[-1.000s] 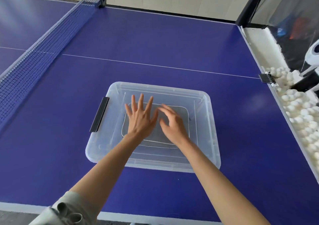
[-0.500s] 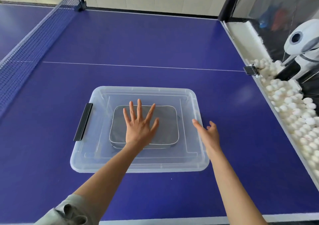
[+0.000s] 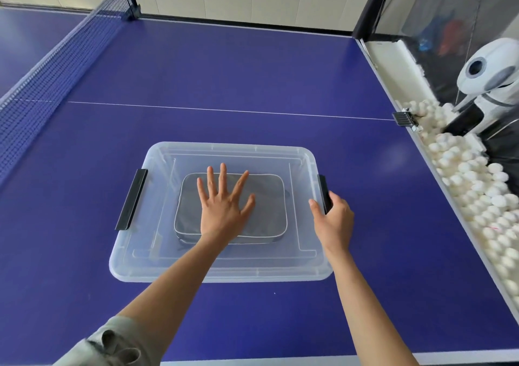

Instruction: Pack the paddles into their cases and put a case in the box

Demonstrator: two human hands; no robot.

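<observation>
A clear plastic box point(image 3: 219, 277) with its lid on stands on the blue table point(image 3: 224, 70). Through the lid I see a grey zipped paddle case point(image 3: 269, 197) lying flat inside. My left hand point(image 3: 224, 211) lies flat on the lid over the case, fingers spread. My right hand point(image 3: 334, 219) is at the box's right side, its thumb on the lid edge and its fingers curled round the black right latch point(image 3: 324, 188). The black left latch point(image 3: 131, 199) sticks out, untouched. No paddle is in view.
The net point(image 3: 56, 65) runs along the left. A trough with several white balls point(image 3: 477, 185) lines the table's right edge, with a white ball machine point(image 3: 488, 84) behind it. The table's near edge is just below my forearms.
My right hand left the lid, moved right and took hold of the right latch. My left hand stayed flat on the lid.
</observation>
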